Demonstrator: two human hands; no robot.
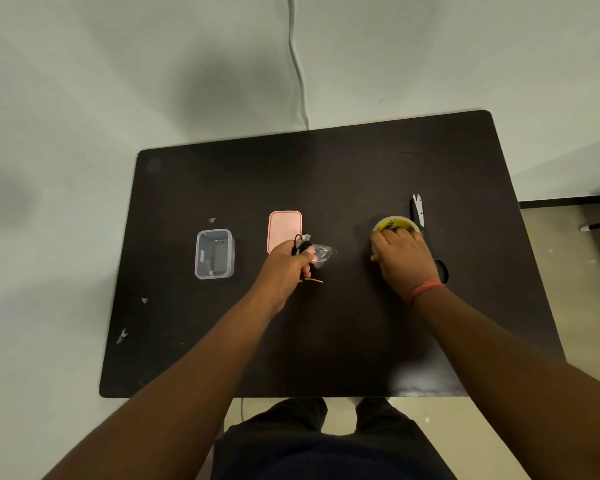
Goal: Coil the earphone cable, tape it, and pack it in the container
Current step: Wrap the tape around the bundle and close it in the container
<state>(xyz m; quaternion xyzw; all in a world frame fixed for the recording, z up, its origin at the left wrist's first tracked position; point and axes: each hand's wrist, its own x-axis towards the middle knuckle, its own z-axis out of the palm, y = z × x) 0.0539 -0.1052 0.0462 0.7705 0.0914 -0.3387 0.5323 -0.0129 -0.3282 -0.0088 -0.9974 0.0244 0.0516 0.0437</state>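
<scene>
My left hand (pixel 291 263) is closed around a coiled black earphone cable (pixel 300 245), with a yellow end (pixel 313 280) sticking out below the fist. A strip of clear tape (pixel 323 253) stretches from the coil toward the right. My right hand (pixel 400 259) rests on top of a tape roll (pixel 394 224) with a yellow core, gripping it on the table. A clear open container (pixel 214 254) stands left of my left hand. Its pink lid (pixel 284 227) lies flat just beyond my left hand.
Black scissors (pixel 419 211) lie right of the tape roll, partly under my right wrist. Small white scraps (pixel 122 336) dot the dark table (pixel 326 174) near its left edge. A white cloth backdrop lies beyond the far edge.
</scene>
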